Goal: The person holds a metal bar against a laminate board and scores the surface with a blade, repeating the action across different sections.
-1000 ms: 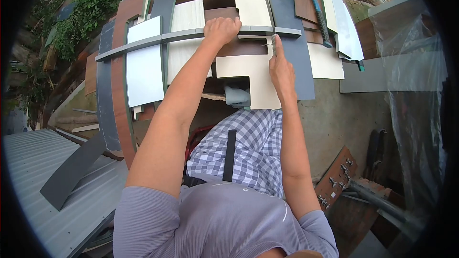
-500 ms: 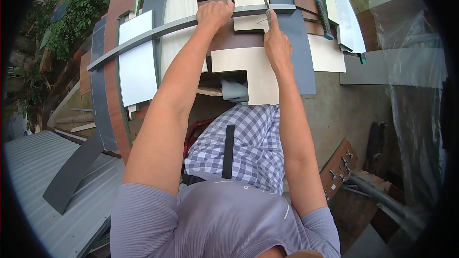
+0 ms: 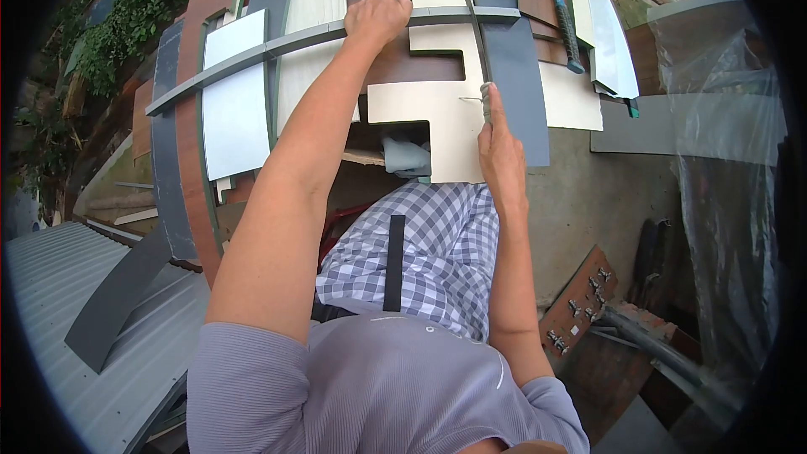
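Observation:
My left hand is closed round a long grey metal bar that lies across several boards. In my right hand is the handle of a thin-bladed saw, index finger stretched along it. The blade points away from me and crosses the bar near its right end. Below the blade lies a cream board with stepped cutouts, beside a dark grey board. My left hand is left of the blade, apart from it.
A hammer with a blue and black handle lies on boards at the upper right. Clear plastic sheeting hangs at the right. A brown board with metal fittings is lower right. Corrugated sheet metal is at the left.
My right hand has moved back toward my body with the saw, so more of the blade shows. My left hand stays on the bar.

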Available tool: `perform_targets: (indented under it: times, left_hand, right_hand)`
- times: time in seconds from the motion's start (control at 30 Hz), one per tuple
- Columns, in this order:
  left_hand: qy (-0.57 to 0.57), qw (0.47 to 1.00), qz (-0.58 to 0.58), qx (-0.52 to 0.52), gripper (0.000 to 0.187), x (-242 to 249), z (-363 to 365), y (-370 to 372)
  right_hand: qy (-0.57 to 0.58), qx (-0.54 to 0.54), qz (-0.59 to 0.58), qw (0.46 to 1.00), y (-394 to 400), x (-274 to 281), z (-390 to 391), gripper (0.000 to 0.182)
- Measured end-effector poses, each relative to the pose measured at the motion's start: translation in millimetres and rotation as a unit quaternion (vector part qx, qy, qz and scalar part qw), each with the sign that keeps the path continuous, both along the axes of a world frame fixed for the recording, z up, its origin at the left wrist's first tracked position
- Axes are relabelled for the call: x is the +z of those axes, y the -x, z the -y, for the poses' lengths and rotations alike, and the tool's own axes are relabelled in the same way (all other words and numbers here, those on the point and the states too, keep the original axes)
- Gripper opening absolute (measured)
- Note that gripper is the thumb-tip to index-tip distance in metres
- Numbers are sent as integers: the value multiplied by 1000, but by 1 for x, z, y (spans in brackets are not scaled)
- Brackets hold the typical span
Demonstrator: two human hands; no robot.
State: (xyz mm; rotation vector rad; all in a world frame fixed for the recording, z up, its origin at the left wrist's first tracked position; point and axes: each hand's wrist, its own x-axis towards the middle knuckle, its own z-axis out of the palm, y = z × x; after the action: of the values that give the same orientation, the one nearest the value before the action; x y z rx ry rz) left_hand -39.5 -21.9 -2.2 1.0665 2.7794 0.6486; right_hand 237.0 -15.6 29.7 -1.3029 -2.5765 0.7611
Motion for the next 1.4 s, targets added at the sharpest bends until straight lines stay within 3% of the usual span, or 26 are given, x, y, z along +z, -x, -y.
perform_targets:
  times: [0.23,0.43,0.93,1.4]
  left_hand:
    - [4,1000,-15,6,55,1,-2,-1]
    - [2,1000,-4,-9,58,-2,-1,1]
    - [7,1000,-7,-14,60,2,2,-3]
    - [1,1000,-8,-3,59,-1,1,-2]
  right_hand:
    - [-9,-5,-16,1000,-19,-11,15,59]
    - [64,-47,-35,996,-14,-10,12,57]
    - [-78,26,-36,996,90,-11,-60,58]
    - [23,-20,-12,999,-22,-8,17,56]
